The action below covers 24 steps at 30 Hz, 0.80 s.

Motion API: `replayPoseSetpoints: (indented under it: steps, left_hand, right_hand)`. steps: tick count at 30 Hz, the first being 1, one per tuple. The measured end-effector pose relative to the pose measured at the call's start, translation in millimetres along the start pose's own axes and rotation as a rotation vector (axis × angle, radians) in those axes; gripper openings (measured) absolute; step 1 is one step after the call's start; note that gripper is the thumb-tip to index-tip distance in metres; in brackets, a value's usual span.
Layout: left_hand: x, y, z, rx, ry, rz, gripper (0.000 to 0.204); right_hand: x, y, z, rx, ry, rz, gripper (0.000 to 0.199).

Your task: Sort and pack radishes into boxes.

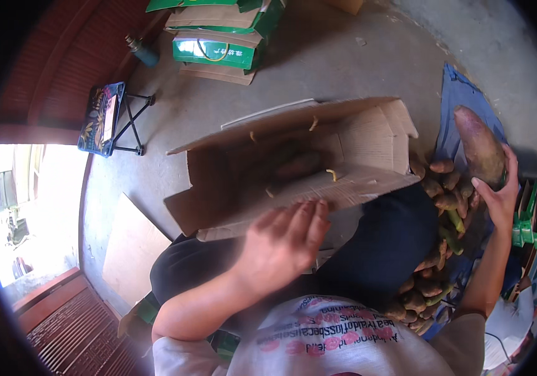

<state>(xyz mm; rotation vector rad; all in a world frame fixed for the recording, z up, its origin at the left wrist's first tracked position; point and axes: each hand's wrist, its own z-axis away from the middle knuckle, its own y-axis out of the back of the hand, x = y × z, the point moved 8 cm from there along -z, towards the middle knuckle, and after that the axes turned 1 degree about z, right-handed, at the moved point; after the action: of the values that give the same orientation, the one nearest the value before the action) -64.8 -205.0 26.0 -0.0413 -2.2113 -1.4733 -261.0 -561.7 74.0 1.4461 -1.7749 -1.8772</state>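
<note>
A long brown cardboard box stands open at my knees, tilted, with yellowish cord ends poking through its walls. Inside, in shadow, lie brownish elongated roots. My left hand rests at the box's near wall, its fingers together and curled at the edge; the thumb is hidden. Raised at the right, my right hand is closed round the lower end of a large sweet potato, purplish at the top and greenish brown below. Beneath it several smaller roots, brown and some green, are heaped beside my leg.
Blue cloth lies under the heap. Green-and-brown cartons are stacked at the back, near a bottle. A folding stool stands at the left, with a flat board nearer. Green cartons stand far right.
</note>
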Motion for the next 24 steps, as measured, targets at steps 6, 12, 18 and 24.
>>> replayPoseSetpoints:
  steps: [6, 12, 18, 24]
  left_hand:
    - [4.1, -7.1, 26.0, -0.012, -0.149, -0.114, 0.038]
    - [-8.4, 1.9, 35.1, 0.087, -0.113, -0.124, 0.037]
    - [-11.9, 4.1, 41.4, 0.143, -0.109, -0.139, 0.035]
    - [-15.4, 4.9, 40.7, 0.100, -0.075, -0.084, 0.032]
  right_hand:
    - [-238.3, -101.0, -11.5, -0.491, 0.601, 0.207, 0.079]
    - [-277.9, -229.6, 6.6, -0.771, 0.719, 0.368, 0.064]
    - [-274.9, -330.7, 21.2, -0.982, 0.752, 0.683, 0.063]
    - [-297.5, -292.0, 14.2, -0.777, 0.687, 0.201, 0.056]
